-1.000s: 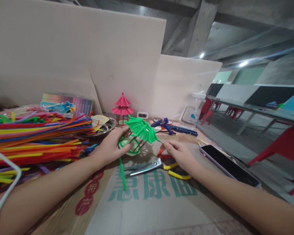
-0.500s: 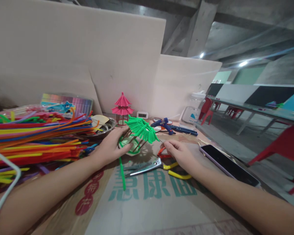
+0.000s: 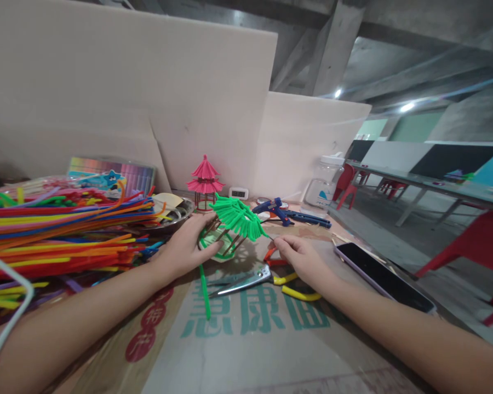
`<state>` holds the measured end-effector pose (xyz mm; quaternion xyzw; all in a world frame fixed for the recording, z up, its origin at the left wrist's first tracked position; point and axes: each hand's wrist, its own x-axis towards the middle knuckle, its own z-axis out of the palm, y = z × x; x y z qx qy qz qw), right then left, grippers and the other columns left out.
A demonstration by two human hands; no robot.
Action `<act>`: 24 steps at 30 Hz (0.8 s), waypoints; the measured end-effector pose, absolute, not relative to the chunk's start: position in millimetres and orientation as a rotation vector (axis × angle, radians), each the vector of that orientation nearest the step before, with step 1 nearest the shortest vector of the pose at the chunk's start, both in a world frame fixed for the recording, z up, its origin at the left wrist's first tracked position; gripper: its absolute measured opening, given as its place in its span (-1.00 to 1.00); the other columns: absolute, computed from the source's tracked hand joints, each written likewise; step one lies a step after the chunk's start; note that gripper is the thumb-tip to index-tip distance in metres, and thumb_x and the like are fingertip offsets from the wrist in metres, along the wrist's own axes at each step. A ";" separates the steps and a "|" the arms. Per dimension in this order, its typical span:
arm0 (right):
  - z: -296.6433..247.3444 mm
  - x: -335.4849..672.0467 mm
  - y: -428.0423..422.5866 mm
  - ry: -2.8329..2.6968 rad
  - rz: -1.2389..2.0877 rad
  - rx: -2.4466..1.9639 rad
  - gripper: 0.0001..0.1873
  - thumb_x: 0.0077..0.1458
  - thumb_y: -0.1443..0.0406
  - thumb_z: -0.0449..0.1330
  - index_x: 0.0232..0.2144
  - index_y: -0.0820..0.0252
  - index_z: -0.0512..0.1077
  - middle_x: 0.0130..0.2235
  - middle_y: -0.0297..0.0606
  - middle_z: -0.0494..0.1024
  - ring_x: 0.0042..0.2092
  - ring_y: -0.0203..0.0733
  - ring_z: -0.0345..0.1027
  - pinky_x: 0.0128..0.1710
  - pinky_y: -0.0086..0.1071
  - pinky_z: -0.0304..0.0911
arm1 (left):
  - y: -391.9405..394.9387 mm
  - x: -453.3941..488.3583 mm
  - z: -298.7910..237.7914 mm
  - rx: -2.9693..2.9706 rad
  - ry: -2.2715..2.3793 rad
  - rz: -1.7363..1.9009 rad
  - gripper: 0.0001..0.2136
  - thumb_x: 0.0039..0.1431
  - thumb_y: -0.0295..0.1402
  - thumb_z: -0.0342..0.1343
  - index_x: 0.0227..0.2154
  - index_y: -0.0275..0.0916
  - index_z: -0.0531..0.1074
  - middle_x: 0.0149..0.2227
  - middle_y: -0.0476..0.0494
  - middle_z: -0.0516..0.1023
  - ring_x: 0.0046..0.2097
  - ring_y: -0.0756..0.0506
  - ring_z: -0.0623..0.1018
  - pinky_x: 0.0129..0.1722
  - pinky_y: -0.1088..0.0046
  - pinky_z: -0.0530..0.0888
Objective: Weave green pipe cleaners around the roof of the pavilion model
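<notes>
Nearest you, on the lettered sheet [image 3: 230, 350], a loose green strip [image 3: 204, 293] lies just by the tips of the scissors [image 3: 246, 280]. The phone [image 3: 384, 276] lies off to your right.

Your right hand [image 3: 293, 251] is above the scissors' handles, thumb and forefinger pinched on a thin strand [image 3: 270, 238] at the roof's near right edge; whether strand and roof are joined, cannot tell.

The green pavilion [image 3: 238, 216] sits between your hands, roof tilted toward you. Your left hand [image 3: 197, 243] is clamped on its left side, thumb across the base [image 3: 217, 246], fingers partly hidden behind.

Handling, judged: very light; roof fuzzy, soft, easily bent; brown posts thin, likely the weak point. Best hold: the base rim, with no squeeze on the roof. Fuzz should grip well, little slip.

Containers: left of the model, a metal bowl [image 3: 184, 213] beside the heap of coloured strips [image 3: 66, 219]; a pale yellowish piece [image 3: 168, 201] rests at its top, the remaining contents unclear. Farther back, a clear case [image 3: 148, 174] holds a row of markers [image 3: 133, 176]. Back right, a lidded clear bottle [image 3: 322, 186]; fill level cannot be told.
</notes>
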<state>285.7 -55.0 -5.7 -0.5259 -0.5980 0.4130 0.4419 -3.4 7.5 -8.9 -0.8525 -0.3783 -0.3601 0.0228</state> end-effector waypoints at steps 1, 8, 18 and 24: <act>-4.8 285.7 -55.4 -1.483 1.016 -1.311 -0.53 0.10 -0.10 0.19 -0.35 0.19 0.52 -0.38 -0.25 0.58 -0.38 -0.13 0.52 -0.40 -0.31 0.46 | 7.6 -3.3 -8.9 -2.637 -1.179 -1.119 -0.46 0.24 -0.08 0.07 0.18 -0.28 0.31 0.13 -0.33 0.47 0.12 -0.31 0.48 0.18 0.08 0.41; 0.6 283.6 -57.3 -1.504 1.002 -1.302 -0.53 0.07 -0.09 0.20 -0.34 0.20 0.52 -0.43 -0.29 0.55 -0.38 -0.14 0.50 -0.38 -0.32 0.45 | 7.2 -3.3 -7.8 -2.650 -1.183 -1.119 -0.46 0.24 -0.06 0.07 0.18 -0.27 0.31 0.11 -0.33 0.47 0.11 -0.31 0.48 0.17 0.10 0.41; -3.7 284.7 -55.9 -1.456 1.065 -1.281 -0.53 0.07 -0.11 0.22 -0.36 0.18 0.51 -0.39 -0.25 0.58 -0.36 -0.11 0.53 -0.37 -0.28 0.49 | 6.6 -3.5 -7.8 -2.649 -1.185 -1.106 -0.46 0.24 -0.06 0.06 0.19 -0.28 0.31 0.12 -0.32 0.47 0.11 -0.31 0.49 0.16 0.10 0.42; -9.6 287.2 -52.5 -1.476 1.052 -1.272 -0.53 0.09 -0.11 0.22 -0.37 0.18 0.52 -0.37 -0.23 0.59 -0.36 -0.13 0.53 -0.35 -0.28 0.50 | 7.9 -4.4 -9.4 -2.656 -1.163 -1.103 -0.47 0.26 -0.08 0.07 0.19 -0.28 0.29 0.14 -0.33 0.45 0.12 -0.30 0.47 0.17 0.11 0.41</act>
